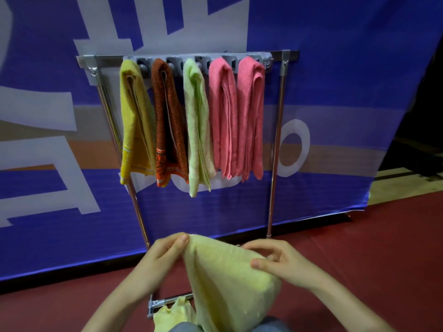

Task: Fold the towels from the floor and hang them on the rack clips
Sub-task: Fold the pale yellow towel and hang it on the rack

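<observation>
A pale yellow-green towel (225, 283) hangs between my hands low in the head view. My left hand (163, 254) pinches its top left corner. My right hand (278, 259) grips its upper right edge, thumb on the cloth. Above stands a metal rack (275, 144) with a grey clip bar (175, 61) at the top. Five folded towels hang from the clips: a yellow one (134, 121), an orange-brown one (169, 125), a light green one (197, 130) and two pink ones (221, 116) (250, 116).
A blue and white banner (335, 80) stands behind the rack. The floor (371, 248) is dark red. The rack's base bar (167, 301) lies by my knees, with more pale yellow cloth (172, 317) bunched below it.
</observation>
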